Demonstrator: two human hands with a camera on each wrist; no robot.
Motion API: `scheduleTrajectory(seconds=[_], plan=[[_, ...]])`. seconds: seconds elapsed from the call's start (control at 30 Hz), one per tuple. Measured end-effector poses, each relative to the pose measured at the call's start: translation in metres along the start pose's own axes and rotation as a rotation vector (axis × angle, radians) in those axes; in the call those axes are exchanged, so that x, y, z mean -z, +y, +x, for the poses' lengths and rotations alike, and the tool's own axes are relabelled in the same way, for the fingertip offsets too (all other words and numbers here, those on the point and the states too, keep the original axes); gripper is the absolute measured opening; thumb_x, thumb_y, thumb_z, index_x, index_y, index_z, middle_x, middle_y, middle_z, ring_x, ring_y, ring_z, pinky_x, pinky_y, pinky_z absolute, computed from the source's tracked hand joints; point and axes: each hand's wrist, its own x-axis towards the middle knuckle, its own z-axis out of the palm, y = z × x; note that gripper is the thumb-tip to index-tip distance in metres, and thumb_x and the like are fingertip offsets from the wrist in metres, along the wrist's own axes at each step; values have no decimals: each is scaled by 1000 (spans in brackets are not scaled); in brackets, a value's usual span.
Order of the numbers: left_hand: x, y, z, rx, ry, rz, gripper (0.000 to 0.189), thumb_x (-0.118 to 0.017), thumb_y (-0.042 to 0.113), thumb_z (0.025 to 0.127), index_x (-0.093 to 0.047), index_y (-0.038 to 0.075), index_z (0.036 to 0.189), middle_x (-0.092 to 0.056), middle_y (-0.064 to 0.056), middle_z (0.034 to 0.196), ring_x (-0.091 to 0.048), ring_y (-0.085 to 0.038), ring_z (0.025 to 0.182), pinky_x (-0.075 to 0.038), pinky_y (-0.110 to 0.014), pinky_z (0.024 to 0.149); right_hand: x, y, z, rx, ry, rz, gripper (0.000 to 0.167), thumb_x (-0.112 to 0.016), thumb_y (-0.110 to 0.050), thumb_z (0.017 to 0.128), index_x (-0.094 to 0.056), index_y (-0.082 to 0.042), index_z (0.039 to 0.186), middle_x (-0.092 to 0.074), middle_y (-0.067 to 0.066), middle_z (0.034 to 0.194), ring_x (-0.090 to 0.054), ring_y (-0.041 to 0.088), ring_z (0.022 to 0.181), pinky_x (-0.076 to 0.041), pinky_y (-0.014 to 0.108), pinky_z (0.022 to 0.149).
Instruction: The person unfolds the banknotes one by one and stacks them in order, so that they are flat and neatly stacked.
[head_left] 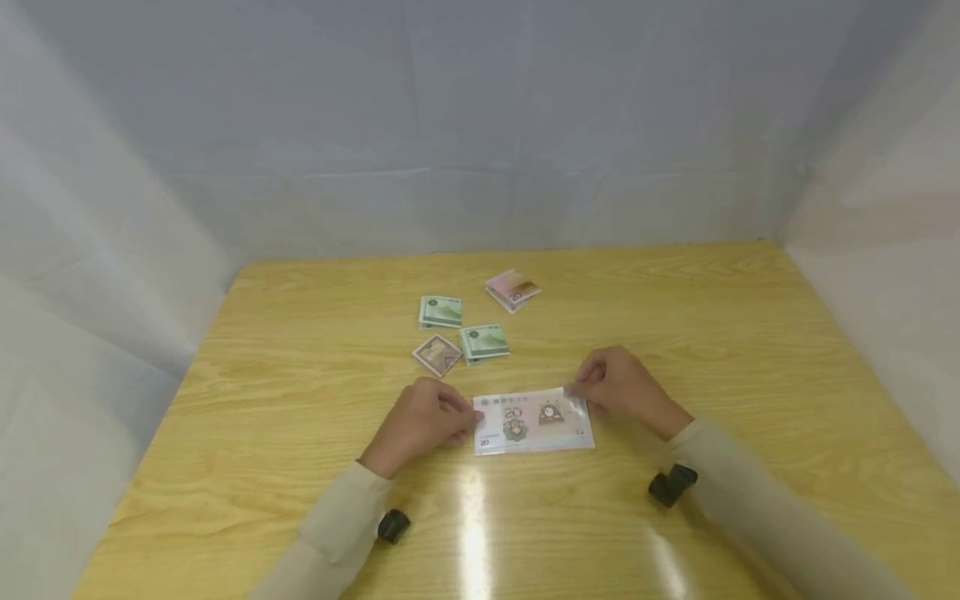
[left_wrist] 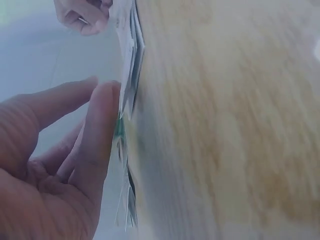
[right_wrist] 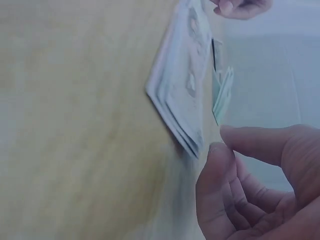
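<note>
In the head view a pale pink 20 banknote point(head_left: 534, 433) lies flat near the middle of the table. The right wrist view shows several thin layers along the edge of the note point(right_wrist: 185, 90). At its left end is my left hand point(head_left: 431, 421), fingertips at the edge; the left wrist view shows the thumb and finger of this hand point(left_wrist: 65, 150) slightly parted, one tip against the paper. My right hand point(head_left: 622, 387) is by the far right corner. Up close, the right hand point(right_wrist: 255, 190) has thumb and fingertip almost together, just beside the corner, with no paper visible between them.
Beyond the note lie two green folded banknotes point(head_left: 441, 312), a brownish folded one point(head_left: 437, 355) and a pinkish folded one point(head_left: 513, 289). The wooden table point(head_left: 262, 417) has pale cloth walls point(head_left: 480, 125) at the back and sides.
</note>
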Motion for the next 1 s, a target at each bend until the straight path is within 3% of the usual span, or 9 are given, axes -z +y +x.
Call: scheduleTrajectory(seconds=[0.2, 0.33, 0.47, 0.63, 0.77, 0.9, 1.0], plan=[[1, -4, 0, -47, 27, -145, 16, -77, 15, 91, -76, 5, 103, -76, -4, 91, -73, -19, 81, -64, -31, 71, 4, -4, 39, 5, 56, 50, 17, -75, -15, 92, -74, 1, 99, -71, 12, 88, -68, 20, 69, -61, 29, 60], [0, -4, 1, -49, 3, -291, 25, -76, 12, 90, -72, 0, 112, -75, -9, 103, -73, -22, 94, -64, -31, 82, 4, -5, 62, -22, 85, 76, 23, -74, -16, 93, -74, 2, 107, -73, 16, 102, -70, 21, 80, -63, 29, 70], [0, -3, 2, -44, -25, -406, 30, -74, 9, 92, -69, -4, 118, -73, -16, 112, -71, -28, 103, -62, -32, 88, 5, -9, 80, -42, 124, 79, 28, -73, -18, 94, -72, 4, 111, -71, 20, 112, -69, 29, 94, -62, 38, 83], [2, -2, 1, -42, -57, -499, 31, -73, 6, 93, -66, -7, 120, -70, -23, 119, -69, -32, 109, -61, -35, 93, 7, -17, 100, -44, 192, 29, 29, -73, -21, 93, -74, 5, 108, -71, 21, 112, -64, 35, 104, -56, 47, 93], [3, 0, 0, -28, -74, -544, 31, -73, 5, 92, -66, -8, 120, -69, -24, 120, -69, -33, 109, -60, -37, 95, 5, -18, 117, -70, 239, 34, 26, -74, -20, 91, -76, 4, 102, -72, 19, 107, -64, 32, 97, -57, 43, 85], [4, 0, 0, -26, -84, -560, 31, -73, 4, 92, -66, -8, 120, -68, -25, 120, -69, -32, 109, -60, -38, 95, 0, -21, 131, -95, 285, 18, 25, -76, -23, 88, -77, 3, 89, -73, 14, 89, -60, 24, 78, -54, 34, 68], [5, 0, 0, -23, -90, -561, 31, -72, 4, 93, -66, -8, 120, -68, -24, 120, -69, -31, 109, -60, -38, 95, -5, -27, 138, -115, 302, -5, 31, -79, -28, 86, -75, 3, 84, -70, 12, 82, -57, 23, 72, -53, 34, 63]])
